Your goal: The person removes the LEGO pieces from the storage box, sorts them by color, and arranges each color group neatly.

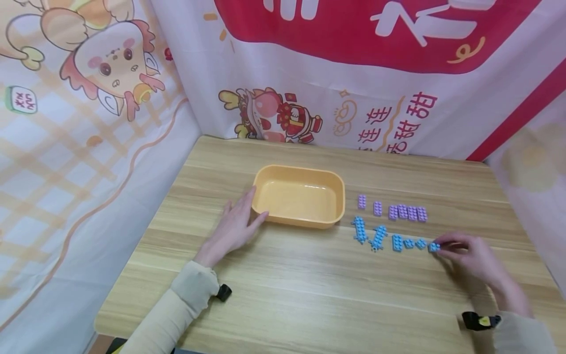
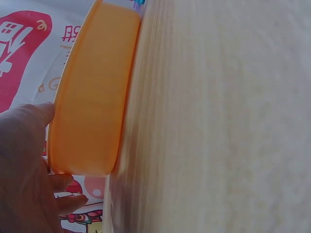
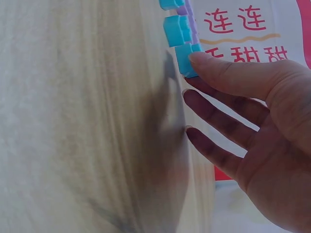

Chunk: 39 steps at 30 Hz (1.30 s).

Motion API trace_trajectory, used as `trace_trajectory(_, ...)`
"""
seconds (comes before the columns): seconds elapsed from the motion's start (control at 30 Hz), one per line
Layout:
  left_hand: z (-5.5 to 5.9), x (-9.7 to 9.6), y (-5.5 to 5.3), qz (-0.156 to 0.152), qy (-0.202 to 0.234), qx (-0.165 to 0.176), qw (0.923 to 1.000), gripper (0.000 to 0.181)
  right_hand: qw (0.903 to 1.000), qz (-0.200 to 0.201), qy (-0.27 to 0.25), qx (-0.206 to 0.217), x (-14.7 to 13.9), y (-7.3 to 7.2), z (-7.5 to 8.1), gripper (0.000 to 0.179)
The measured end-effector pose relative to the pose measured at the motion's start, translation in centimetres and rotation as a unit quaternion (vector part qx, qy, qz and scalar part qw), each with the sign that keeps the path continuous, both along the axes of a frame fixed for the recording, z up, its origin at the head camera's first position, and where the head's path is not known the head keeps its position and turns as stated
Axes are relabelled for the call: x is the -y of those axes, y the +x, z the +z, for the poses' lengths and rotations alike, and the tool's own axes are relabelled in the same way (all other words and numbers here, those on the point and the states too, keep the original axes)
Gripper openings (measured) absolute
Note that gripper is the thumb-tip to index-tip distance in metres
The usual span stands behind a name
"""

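My left hand point(image 1: 234, 223) lies at the left end of a shallow orange tray point(image 1: 305, 221), thumb at its near corner and fingers along its side. In the left wrist view, the extended fingers and thumb touch the tray's outer wall point(image 2: 92, 97). At the right end of a row of blue pieces, my right hand point(image 1: 479, 258) pinches a small blue building block point(image 1: 434, 248) between thumb and index finger. The right wrist view shows that block point(image 3: 183, 60) under the thumb tip, low at the tabletop; the other fingers are spread beside it.
Left of the pinched block lie two small blue blocks point(image 1: 414, 243), a rectangular blue block point(image 1: 397, 242) and two longer blue pieces with side pegs point(image 1: 378, 238). Several purple blocks point(image 1: 402, 211) form a row behind them. Printed cloth point(image 1: 283, 64) hangs behind the wooden table point(image 1: 300, 295).
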<state>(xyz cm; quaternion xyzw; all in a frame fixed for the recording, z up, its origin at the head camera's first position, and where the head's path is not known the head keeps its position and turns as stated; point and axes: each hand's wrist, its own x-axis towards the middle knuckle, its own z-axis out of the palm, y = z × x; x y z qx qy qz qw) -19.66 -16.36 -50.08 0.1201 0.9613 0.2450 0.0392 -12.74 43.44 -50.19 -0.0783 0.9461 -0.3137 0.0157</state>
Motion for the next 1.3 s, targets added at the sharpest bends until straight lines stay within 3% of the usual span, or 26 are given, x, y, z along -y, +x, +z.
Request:
trace_trajectory(0.27,0.1,-0.2,-0.2,-0.002,0.001,-0.001,1.0000,0.096,0.9997,0.006,-0.010,-0.021,0.0,0.2,-0.6,0.025)
trace_trajectory(0.6,0.1,-0.4,-0.5,-0.010,0.006,-0.002,0.9999,0.096,0.9998,-0.001,-0.012,-0.017,0.2,0.6,-0.9,0.033)
trace_trajectory(0.83,0.8,-0.6,-1.4,-0.028,0.008,-0.021,0.9993,0.096,0.9990,-0.031,-0.004,-0.032,0.9,0.9,0.4,0.047)
trace_trajectory(1.03,2.3,-0.8,-2.1,-0.036,-0.022,-0.036,0.9985,0.094,0.9952,-0.044,0.007,-0.087,4.7,-0.8,2.3,0.068)
trace_trajectory(1.17,3.0,-0.9,-2.2,-0.032,-0.058,-0.050,0.9966,0.096,0.9889,-0.005,0.004,-0.148,8.0,-2.8,3.0,0.081)
trace_trajectory(1.3,3.4,-0.7,-2.2,-0.028,-0.091,-0.067,0.9932,0.098,0.9848,0.031,0.042,-0.166,11.1,-4.3,3.2,0.089)
